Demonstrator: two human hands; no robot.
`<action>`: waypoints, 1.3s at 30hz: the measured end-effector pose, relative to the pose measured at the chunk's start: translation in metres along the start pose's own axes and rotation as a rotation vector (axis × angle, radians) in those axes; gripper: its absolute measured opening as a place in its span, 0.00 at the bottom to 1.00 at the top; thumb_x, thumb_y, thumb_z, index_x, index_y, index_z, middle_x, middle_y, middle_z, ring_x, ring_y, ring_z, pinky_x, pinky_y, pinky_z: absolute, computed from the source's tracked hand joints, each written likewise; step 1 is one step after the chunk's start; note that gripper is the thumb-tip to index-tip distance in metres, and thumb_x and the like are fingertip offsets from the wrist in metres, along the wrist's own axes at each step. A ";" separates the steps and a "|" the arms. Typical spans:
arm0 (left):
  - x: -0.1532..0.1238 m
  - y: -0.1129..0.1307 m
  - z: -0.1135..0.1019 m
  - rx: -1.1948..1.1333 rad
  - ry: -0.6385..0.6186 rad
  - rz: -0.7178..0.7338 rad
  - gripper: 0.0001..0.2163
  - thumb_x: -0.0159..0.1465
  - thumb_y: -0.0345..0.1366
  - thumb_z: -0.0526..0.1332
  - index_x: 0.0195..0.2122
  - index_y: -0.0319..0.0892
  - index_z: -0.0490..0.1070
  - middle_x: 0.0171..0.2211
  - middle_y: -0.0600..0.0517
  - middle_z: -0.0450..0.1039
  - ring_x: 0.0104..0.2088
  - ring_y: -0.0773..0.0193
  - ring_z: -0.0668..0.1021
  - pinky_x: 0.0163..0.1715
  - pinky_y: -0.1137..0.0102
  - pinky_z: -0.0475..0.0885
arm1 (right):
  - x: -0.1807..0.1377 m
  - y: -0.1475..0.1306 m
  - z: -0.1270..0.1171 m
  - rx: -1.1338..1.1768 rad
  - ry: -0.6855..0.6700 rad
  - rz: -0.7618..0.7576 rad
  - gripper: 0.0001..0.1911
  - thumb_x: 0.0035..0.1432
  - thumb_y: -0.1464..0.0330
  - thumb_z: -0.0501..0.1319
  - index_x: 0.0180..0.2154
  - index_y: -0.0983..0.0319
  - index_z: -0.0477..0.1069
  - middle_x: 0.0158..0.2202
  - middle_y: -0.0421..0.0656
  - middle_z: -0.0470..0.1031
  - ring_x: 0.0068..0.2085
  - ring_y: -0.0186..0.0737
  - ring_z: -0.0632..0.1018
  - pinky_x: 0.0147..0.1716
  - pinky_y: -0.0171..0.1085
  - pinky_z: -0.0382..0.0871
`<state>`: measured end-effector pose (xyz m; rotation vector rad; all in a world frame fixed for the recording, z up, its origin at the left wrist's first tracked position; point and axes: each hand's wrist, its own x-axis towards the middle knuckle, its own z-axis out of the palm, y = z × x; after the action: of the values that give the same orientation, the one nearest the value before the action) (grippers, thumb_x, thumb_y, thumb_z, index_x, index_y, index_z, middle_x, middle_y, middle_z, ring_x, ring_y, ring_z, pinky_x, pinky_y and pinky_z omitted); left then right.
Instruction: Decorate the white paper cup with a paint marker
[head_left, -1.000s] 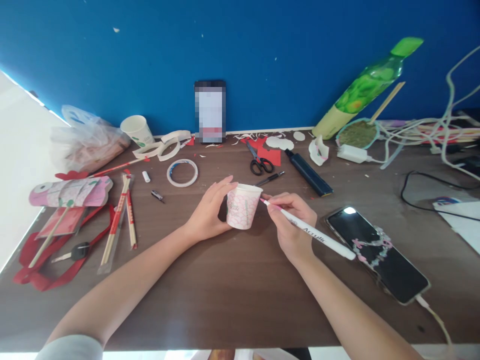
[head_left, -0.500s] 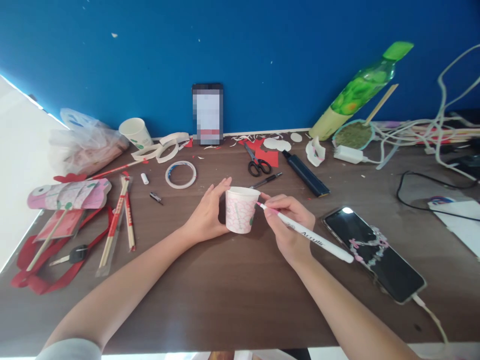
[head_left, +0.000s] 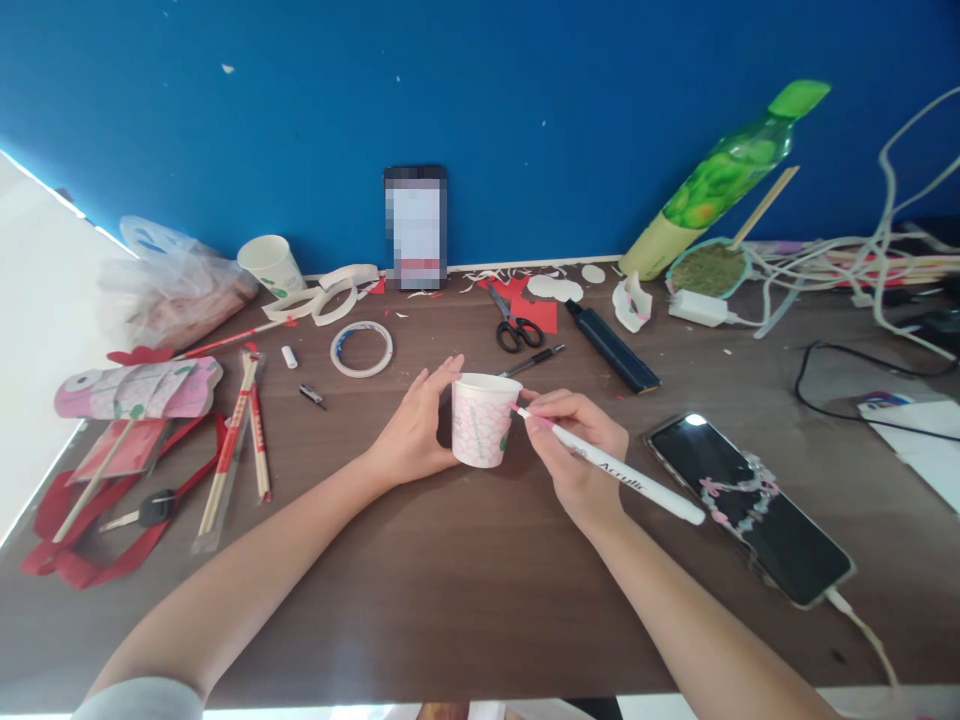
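A white paper cup (head_left: 481,425) stands upright in the middle of the table, its side covered in pink scale-like lines with some green print. My left hand (head_left: 420,425) is wrapped around the cup's left side, thumb low and fingers at the rim; the far fingers are hidden behind the cup. In my right hand (head_left: 581,445) is a white acrylic marker (head_left: 626,473), gripped near its pink tip, which meets the cup's right side. The marker's back end points down to the right, near a phone.
Right of my hand lies a charging phone (head_left: 757,510) with a bead strap. Behind the cup are scissors (head_left: 517,330), a pen (head_left: 536,358) and a dark case (head_left: 611,345). A tape roll (head_left: 362,372), wrapped chopsticks (head_left: 225,460) and a key (head_left: 150,510) lie left. A green bottle (head_left: 712,190) leans on the wall.
The marker tip has shifted very slightly left along the cup's side, with my right hand moving along. My left hand and the cup stay almost still.
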<state>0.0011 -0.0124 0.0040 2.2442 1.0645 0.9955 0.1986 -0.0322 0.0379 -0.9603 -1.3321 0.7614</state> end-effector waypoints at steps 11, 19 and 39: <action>0.001 0.001 -0.001 0.005 0.000 -0.004 0.44 0.52 0.43 0.72 0.62 0.49 0.44 0.65 0.34 0.56 0.66 0.42 0.61 0.62 0.39 0.55 | 0.000 0.001 0.000 -0.009 0.020 0.005 0.04 0.52 0.72 0.64 0.27 0.58 0.72 0.25 0.39 0.75 0.36 0.42 0.82 0.44 0.45 0.77; 0.001 0.002 -0.001 0.016 -0.008 -0.012 0.45 0.51 0.42 0.72 0.63 0.48 0.43 0.65 0.34 0.56 0.66 0.42 0.61 0.63 0.40 0.54 | -0.001 0.003 -0.002 -0.008 0.013 0.000 0.05 0.52 0.74 0.64 0.28 0.58 0.73 0.26 0.39 0.75 0.37 0.41 0.81 0.43 0.42 0.77; 0.001 0.003 -0.001 0.014 0.007 -0.024 0.44 0.51 0.43 0.73 0.62 0.48 0.45 0.65 0.35 0.57 0.67 0.42 0.61 0.63 0.40 0.54 | 0.001 -0.005 0.002 0.013 -0.005 0.018 0.06 0.51 0.73 0.64 0.25 0.58 0.70 0.21 0.35 0.70 0.25 0.34 0.73 0.48 0.51 0.77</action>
<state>0.0021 -0.0134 0.0065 2.2352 1.1028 0.9900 0.1967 -0.0332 0.0426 -0.9621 -1.3233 0.7856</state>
